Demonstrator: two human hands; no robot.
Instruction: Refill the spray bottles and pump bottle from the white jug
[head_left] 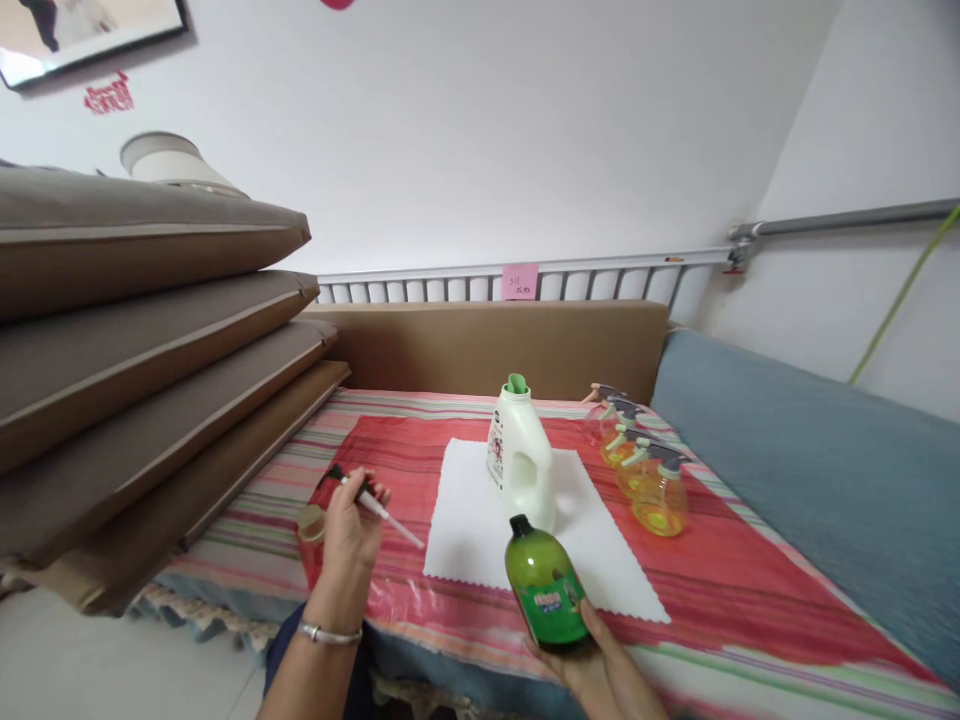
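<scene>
The two hands are well apart. The left hand (356, 530) is curled round a pump top (373, 503), which has a black head and a thin white straw (403, 527). The straw points down and away, between 4 and 5 o'clock. The right hand (581, 668) is wrapped round the low end of a green bottle (547, 600).

The bottle leans, with its long side running up to a dark neck at 11 o'clock. No pump sits on that neck. From the left hand, the bottle is at about 4 o'clock, so the straw points roughly its way, but the two do not touch.

A big white jug (525, 450) stands up straight on a white cloth (607, 550), with a green spout (516, 383) in its top. It is near 12 o'clock from the green bottle, and just past 2 o'clock from the left hand. The bottle is nearer to it than the pump top is. I cannot tell if bottle and jug touch.

Spray bottles (660, 508) stand in a row at 1 o'clock from the right hand, on a red cloth (720, 560).
</scene>
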